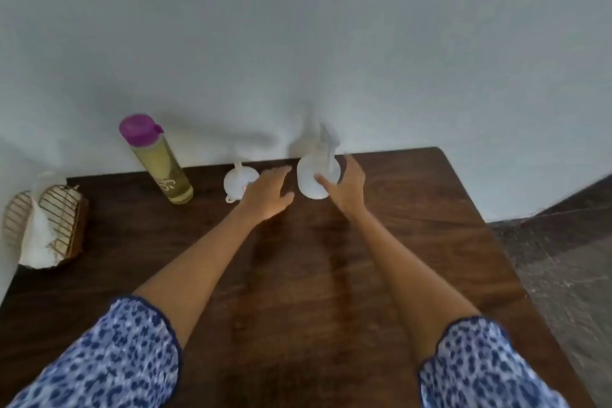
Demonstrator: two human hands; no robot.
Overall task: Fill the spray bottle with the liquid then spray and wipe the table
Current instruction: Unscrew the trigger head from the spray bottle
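Observation:
A white spray bottle [310, 175] stands at the far edge of the dark wooden table [298, 275], close to the wall. My right hand [344, 189] is around its right side, thumb on the front and fingers behind, though the grip looks loose. My left hand [268, 190] hovers just left of the spray bottle, fingers spread and holding nothing. A small white funnel [236, 180] lies on the table, partly hidden behind my left hand. Farther left stands a tall clear bottle of yellowish liquid [164, 169] with a purple cap.
A wire holder [63, 219] with a white cloth [38, 242] in it sits at the table's far left edge. The pale wall rises right behind the table. A stone floor [563, 258] lies beyond the table's right edge.

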